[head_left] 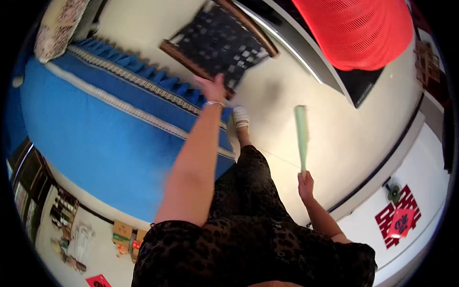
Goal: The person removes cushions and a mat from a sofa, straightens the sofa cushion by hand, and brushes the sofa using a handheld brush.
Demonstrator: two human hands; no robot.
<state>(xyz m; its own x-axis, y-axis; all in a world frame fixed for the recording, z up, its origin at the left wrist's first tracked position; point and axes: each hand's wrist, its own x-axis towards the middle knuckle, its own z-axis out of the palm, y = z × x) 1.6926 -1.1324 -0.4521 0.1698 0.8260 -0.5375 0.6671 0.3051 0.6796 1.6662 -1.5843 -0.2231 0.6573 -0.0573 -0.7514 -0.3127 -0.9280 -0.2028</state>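
Observation:
My left hand [213, 89] is at the near wooden rail of a low stool [222, 40], its fingers closed around the rail's edge. The stool has a dark woven seat between two brown rails and looks tilted; its legs are hidden. My right hand [306, 185] grips the handle end of a long pale green brush [301, 131]. The brush points away from me over the floor, with a faint bristle edge on its right side. Nothing touches the brush head.
On the left is a bed with a blue cover [105, 138] and a ruffled trim. A red mesh chair back [358, 31] and a grey-black cabinet [330, 79] stand at the upper right. My shoe [240, 116] is on the pale floor [344, 138], near the bed.

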